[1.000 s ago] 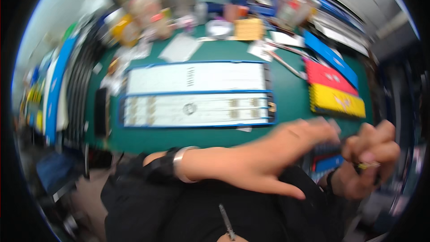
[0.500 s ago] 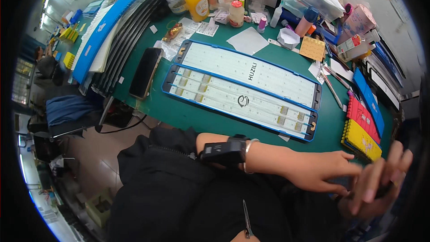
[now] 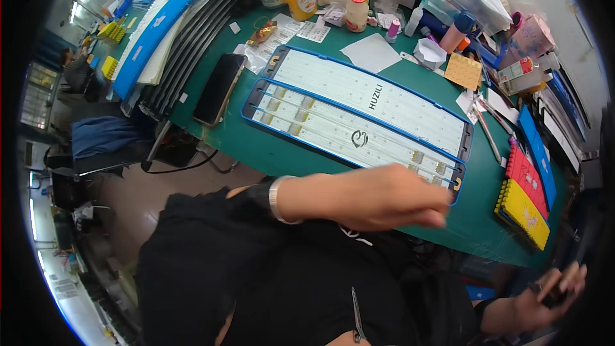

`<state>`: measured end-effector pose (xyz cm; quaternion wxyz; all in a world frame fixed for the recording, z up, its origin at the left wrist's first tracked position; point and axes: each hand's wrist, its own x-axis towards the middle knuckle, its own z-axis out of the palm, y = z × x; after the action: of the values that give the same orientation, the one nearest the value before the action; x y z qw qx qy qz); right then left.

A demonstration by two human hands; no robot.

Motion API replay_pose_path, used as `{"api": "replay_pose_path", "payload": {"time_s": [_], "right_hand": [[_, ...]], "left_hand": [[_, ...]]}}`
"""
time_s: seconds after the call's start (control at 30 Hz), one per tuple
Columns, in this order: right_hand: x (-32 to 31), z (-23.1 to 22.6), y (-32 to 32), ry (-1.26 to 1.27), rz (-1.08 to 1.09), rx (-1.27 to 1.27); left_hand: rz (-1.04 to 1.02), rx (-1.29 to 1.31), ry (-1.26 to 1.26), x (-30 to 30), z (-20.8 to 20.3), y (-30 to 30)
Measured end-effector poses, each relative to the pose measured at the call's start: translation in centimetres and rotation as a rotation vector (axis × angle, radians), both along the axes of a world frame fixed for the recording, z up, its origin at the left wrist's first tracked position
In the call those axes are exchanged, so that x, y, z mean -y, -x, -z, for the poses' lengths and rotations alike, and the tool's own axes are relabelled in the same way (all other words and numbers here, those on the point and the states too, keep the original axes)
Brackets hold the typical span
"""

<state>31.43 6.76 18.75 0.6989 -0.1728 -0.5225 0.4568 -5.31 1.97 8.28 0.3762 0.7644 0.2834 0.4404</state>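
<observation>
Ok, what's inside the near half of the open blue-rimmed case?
In the near half of the blue-rimmed case, small yellowish pieces sit toward both ends, with a dark round mark between. The left hand covers part of its near edge, hiding anything there.

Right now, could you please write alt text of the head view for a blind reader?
A person's curled left hand overlaps the near edge of an open, blue-edged case on a green table; the right hand is at lower right. A phone lies left of the case.

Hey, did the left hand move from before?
Yes, leftward: before, the left hand reached past the right end of the blue-edged case; now it covers part of the case's near edge.
</observation>
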Motion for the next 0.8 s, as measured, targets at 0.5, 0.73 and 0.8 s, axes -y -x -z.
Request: {"api": "replay_pose_path", "payload": {"time_s": [0.5,0.73,0.8], "right_hand": [[-8.3,10.5,20.4,0.580,-0.588,0.510],[-9.3,11.8,22.2,0.584,-0.646,0.537],[-9.2,12.4,22.5,0.602,-0.658,0.502]], "left_hand": [[-0.059,0.470,0.812,7.3,3.0,20.3],[-0.413,0.698,0.636,4.6,4.8,22.1],[-0.585,0.546,0.559,4.1,5.1,22.5]]}}
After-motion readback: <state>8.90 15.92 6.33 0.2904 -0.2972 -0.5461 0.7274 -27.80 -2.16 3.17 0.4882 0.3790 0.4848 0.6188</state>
